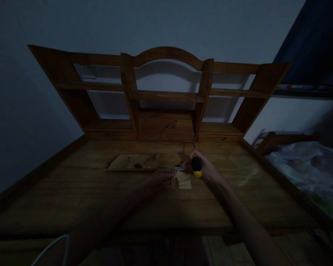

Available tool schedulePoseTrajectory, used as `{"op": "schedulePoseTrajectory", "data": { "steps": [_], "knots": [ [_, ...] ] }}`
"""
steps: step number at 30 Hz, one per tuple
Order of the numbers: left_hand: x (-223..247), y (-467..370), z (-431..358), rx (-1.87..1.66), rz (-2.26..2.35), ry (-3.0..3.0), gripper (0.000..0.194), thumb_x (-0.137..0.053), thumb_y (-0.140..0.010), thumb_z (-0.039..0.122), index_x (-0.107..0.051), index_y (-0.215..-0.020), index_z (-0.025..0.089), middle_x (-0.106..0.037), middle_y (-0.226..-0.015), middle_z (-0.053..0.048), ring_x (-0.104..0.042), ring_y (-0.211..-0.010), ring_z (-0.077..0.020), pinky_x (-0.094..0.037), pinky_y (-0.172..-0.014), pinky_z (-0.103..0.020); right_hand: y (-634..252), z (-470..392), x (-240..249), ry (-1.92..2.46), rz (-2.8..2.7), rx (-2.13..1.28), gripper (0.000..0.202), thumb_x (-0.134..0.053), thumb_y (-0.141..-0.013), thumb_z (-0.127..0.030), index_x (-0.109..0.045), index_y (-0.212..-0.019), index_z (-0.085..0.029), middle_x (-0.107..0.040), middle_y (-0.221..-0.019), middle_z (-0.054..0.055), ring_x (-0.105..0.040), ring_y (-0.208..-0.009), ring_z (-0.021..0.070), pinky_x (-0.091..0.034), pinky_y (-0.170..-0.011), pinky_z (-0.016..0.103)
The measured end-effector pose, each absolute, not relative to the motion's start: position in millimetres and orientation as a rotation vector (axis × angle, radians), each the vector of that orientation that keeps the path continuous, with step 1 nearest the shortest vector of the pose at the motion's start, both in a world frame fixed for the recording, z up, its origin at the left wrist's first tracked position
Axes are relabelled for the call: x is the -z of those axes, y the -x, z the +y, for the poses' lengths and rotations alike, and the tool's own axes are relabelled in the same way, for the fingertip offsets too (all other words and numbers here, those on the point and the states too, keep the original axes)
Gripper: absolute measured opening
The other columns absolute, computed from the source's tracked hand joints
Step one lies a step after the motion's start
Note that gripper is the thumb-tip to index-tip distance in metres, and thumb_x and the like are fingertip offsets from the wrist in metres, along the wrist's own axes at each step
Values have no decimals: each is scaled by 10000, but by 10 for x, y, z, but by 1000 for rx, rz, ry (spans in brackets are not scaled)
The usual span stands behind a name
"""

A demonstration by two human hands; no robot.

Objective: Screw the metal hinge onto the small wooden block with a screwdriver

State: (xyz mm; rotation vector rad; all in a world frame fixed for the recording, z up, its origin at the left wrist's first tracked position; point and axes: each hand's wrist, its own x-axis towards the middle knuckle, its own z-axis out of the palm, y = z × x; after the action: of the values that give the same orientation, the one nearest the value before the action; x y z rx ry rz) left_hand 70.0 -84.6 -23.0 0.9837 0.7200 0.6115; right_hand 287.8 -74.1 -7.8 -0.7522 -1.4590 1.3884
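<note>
A screwdriver (197, 167) with a black and yellow handle is in my right hand (206, 168). Its shaft points away from me, toward the desk's back. Between my hands sits a small silvery metal piece (179, 168); the dim light hides what kind it is. My left hand (163, 177) has its fingers closed at the left end of this piece, while fingertips of my right hand reach its right end. Just below lies a pale, torn-edged patch (184, 181) on the wooden desk (100, 199). Left of it is a long pale strip (134, 162) with a dark spot.
A wooden shelf unit (166, 96) with several compartments rises at the desk's back. Raised wooden edges (283, 179) border the desk's sides. At the right, clear plastic sheeting (308, 162) covers something beside a wooden headboard (288, 137). The room is dark.
</note>
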Motion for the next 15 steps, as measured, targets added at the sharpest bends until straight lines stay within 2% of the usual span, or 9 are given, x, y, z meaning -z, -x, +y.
{"op": "schedulePoseTrajectory", "data": {
  "steps": [3,6,12,15],
  "knots": [
    [241,-701,-842,-625,737,-963,362,-804,-685,416,-597,-741,125,-349,-534,85,-250,-455,-42,-183,-470,-219,-2876,-759,47,740,-1452,-1419,334,-739,-760,-269,-428,-880,-247,-721,-892,36,-692,-714,184,-476,-585,263],
    [258,-705,-831,-626,734,-929,366,-820,-668,408,-609,-749,120,-384,-541,77,-273,-452,-40,-190,-465,-214,-2891,-773,18,755,-1517,-1384,371,-770,-723,-241,-427,-867,-245,-716,-878,28,-695,-758,196,-487,-619,273],
    [266,-698,-830,-624,791,-924,330,-822,-673,380,-648,-774,119,-484,-556,41,-452,-503,-81,-304,-504,-221,-2901,-776,5,796,-1542,-1329,417,-783,-708,-258,-402,-876,-255,-709,-843,20,-700,-771,215,-503,-641,301],
    [242,-692,-843,-622,814,-915,314,-810,-690,375,-658,-795,120,-493,-554,34,-493,-529,-96,-345,-528,-225,-2885,-776,9,797,-1534,-1321,425,-784,-712,-273,-393,-877,-256,-706,-836,23,-699,-768,216,-506,-645,304]
  ]
}}
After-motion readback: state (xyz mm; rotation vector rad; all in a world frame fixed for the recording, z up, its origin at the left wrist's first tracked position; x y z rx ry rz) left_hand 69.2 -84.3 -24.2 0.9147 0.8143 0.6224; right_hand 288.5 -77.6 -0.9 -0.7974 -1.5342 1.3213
